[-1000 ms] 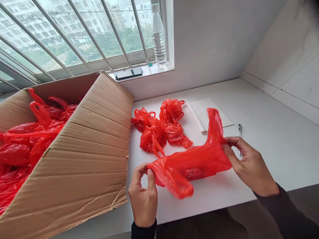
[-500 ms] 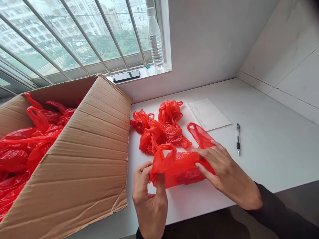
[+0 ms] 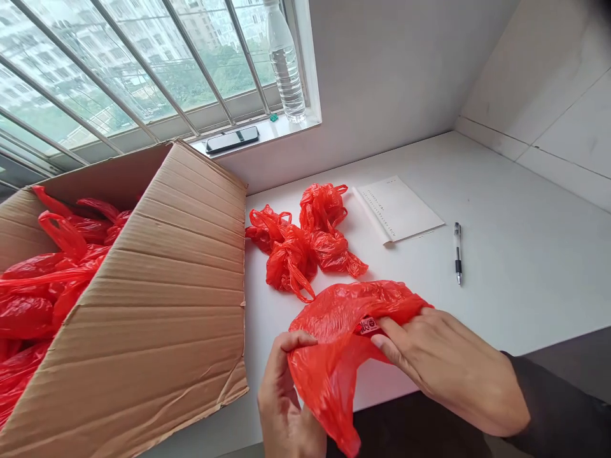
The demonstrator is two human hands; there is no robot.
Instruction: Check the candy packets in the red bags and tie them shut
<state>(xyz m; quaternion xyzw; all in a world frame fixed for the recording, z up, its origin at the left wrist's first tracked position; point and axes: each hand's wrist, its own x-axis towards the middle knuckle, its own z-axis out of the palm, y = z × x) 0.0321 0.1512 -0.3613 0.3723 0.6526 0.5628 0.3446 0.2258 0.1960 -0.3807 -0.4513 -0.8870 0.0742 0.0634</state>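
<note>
A thin red plastic bag (image 3: pixel 329 369) is spread open at the front of the table, one side drooping over the table's edge. My left hand (image 3: pixel 289 401) pinches the bag's left rim between fingers and thumb. At the opposite side, my right hand (image 3: pixel 453 369) is closed on the bag, its fingertips partly inside the mouth and hidden by the film. Inside the opening shows a small pink label (image 3: pixel 369 326) with dark print; what it belongs to is mostly covered. Just beyond lie several knotted red bags (image 3: pixel 291 254), bunched together.
A cardboard box (image 3: pixel 172 280) full of red bags (image 3: pixel 28 312) stands at the left. Toward the back right are a notebook (image 3: pixel 405 207) and a pen (image 3: pixel 458 254). The windowsill holds a phone (image 3: pixel 232 139) and a water bottle (image 3: pixel 286 70).
The bag's mouth has been pulled wide open, and its near side has flopped down toward me. A label inside is now visible. My right hand has moved slightly right and down.
</note>
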